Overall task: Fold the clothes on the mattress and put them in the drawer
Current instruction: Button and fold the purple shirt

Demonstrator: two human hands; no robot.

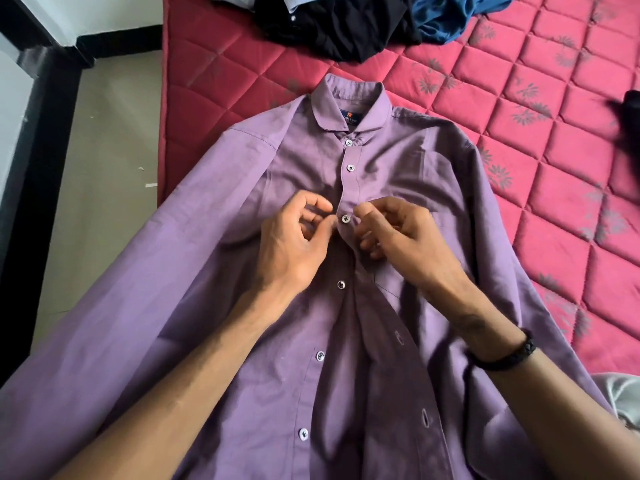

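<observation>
A purple button-up shirt (214, 306) lies front side up on the red quilted mattress (554, 140), collar at the far end. Its top buttons are fastened; below the third button (345, 219) the placket lies open. My left hand (294, 244) pinches the shirt's left front edge beside that button. My right hand (398, 237) pinches the placket just right of the same button. A black band circles my right wrist.
A heap of black (332, 26) and blue clothes (446, 15) lies at the mattress's far end. A dark item (628, 109) sits at the right edge. Beige floor (107, 168) and a black-trimmed wall run along the left. Pale fabric (620, 393) shows at lower right.
</observation>
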